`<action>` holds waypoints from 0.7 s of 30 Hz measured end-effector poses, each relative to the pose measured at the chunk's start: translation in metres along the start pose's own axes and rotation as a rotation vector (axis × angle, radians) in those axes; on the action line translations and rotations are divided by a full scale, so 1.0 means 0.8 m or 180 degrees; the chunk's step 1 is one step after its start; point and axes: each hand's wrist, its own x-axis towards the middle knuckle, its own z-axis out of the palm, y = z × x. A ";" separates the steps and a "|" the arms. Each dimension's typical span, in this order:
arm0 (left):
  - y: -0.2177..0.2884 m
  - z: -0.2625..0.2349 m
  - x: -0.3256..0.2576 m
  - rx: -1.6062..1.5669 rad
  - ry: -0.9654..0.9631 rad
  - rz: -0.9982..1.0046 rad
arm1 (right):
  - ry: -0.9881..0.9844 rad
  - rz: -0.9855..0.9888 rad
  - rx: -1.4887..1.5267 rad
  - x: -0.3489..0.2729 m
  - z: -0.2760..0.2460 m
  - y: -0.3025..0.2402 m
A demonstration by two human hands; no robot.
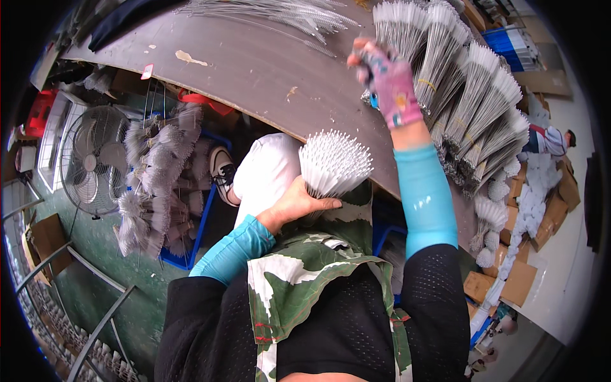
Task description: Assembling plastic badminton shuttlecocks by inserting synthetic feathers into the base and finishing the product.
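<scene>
My left hand (291, 207) is wrapped round a thick bundle of thin white-tipped wire brushes (335, 162), held upright above my lap with the tips fanned out on top. My right hand (389, 83), in a pink patterned fingerless glove, is raised over the table with its fingers curled. A small blue and silvery piece (373, 100) shows beside its palm; what it is cannot be made out. Close to that hand, on its right, lie tied bundles of wire brushes (474, 95) with white bristle ends.
Loose brushes (280, 16) lie along the far side of the brown table (248, 70). At left stand a large floor fan (92, 159), hanging brush bundles (162, 165) and a metal rail (102, 325). Cardboard boxes (519, 283) and another person (550, 140) are at right.
</scene>
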 end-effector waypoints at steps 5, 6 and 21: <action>0.002 0.012 -0.010 0.0269 -0.0148 0.0058 | -0.0647 0.0922 -0.0978 -0.090 -0.043 0.015; -0.002 0.015 -0.009 0.0116 -0.0214 0.0024 | -0.0613 0.0918 -0.0986 -0.104 -0.047 0.012; -0.050 0.016 0.031 0.0378 -0.0087 0.0965 | -0.0099 -0.0340 -0.0692 -0.197 -0.072 -0.018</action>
